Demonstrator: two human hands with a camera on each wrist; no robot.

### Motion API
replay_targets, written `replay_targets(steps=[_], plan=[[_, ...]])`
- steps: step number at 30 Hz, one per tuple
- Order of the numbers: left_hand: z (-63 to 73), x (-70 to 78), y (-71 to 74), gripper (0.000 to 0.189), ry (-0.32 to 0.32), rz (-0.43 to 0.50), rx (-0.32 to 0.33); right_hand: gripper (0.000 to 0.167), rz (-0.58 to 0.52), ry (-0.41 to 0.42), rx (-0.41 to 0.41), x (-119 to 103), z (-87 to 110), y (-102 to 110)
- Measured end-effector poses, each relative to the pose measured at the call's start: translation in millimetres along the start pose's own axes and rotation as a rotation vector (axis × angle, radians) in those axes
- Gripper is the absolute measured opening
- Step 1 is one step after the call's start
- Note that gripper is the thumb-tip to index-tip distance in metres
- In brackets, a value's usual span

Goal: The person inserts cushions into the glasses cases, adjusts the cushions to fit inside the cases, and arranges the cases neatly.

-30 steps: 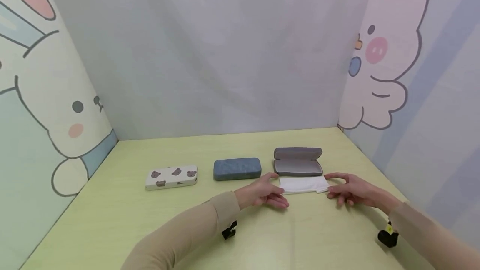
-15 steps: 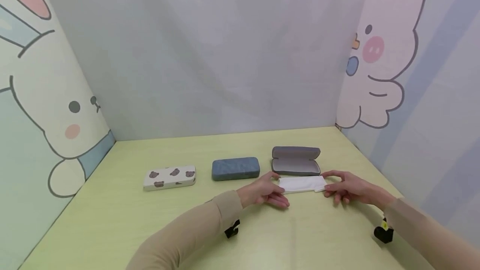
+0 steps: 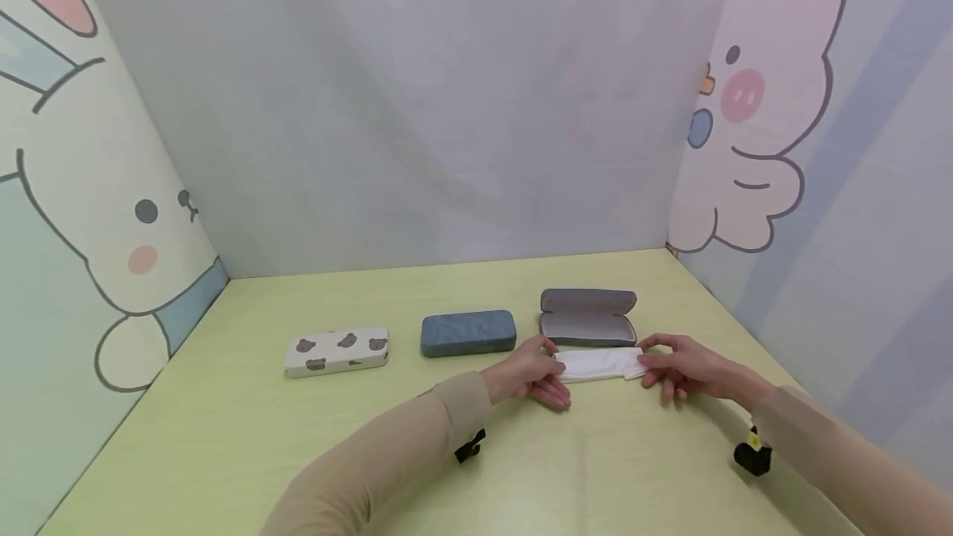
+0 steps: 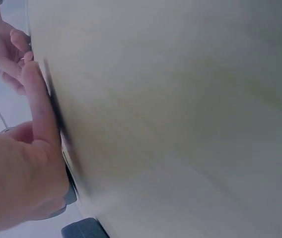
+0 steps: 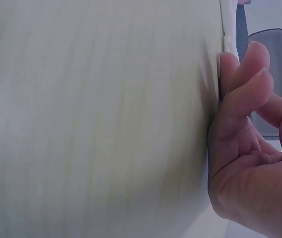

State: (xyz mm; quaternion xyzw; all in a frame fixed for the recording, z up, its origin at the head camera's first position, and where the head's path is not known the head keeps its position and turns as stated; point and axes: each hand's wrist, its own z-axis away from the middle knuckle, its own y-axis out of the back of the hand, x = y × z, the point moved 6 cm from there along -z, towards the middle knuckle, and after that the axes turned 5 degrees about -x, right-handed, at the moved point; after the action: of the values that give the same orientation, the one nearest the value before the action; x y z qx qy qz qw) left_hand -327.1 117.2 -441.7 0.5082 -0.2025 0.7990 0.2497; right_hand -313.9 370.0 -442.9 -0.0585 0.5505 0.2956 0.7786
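Observation:
A folded white cloth [image 3: 596, 365] lies on the table just in front of an open grey glasses case [image 3: 587, 327]. My left hand [image 3: 530, 375] pinches the cloth's left end between thumb and index finger, the other fingers resting below it. At the right end, my right hand [image 3: 687, 369] grips the cloth the same way, its remaining fingers bent under the palm. In the right wrist view, a strip of the white cloth [image 5: 229, 25] shows beside the fingertips. The left wrist view shows the back of my left hand [image 4: 27, 168]; the cloth's held end is hidden there.
Left of the cloth stands a closed blue glasses case [image 3: 468, 333]. Farther left lies a white case with brown bears [image 3: 337, 351]. A grey curtain [image 3: 447, 106] backs the yellow-green table [image 3: 372, 453], with cartoon-printed curtains on both sides.
Both thumbs have shifted slightly farther onto the cloth, away from me, toward the index fingers. The cloth and all the cases stay in nearly the same places.

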Motion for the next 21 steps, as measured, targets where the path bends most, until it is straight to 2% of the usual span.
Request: replay_targets(steps=[6, 12, 16, 21], plan=[[-0.4, 5.0, -3.8, 0.022, -0.021, -0.081, 0.055, 0.041, 0.03, -0.008, 0.061, -4, 0.1, -3], [-0.1, 9.1, -7.9, 0.016, -0.027, -0.198, 0.118, 0.035, 0.059, -0.006, 0.077, -6, 1.8, -6], [2.0, 11.6, -7.5, 0.013, -0.034, -0.183, 0.096, 0.031, 0.046, 0.002, 0.054, -8, 1.7, -4], [3.9, 22.2, 1.0, 0.009, -0.082, -0.153, 0.105, 0.028, 0.015, 0.02, 0.067, -19, 1.0, 4]])
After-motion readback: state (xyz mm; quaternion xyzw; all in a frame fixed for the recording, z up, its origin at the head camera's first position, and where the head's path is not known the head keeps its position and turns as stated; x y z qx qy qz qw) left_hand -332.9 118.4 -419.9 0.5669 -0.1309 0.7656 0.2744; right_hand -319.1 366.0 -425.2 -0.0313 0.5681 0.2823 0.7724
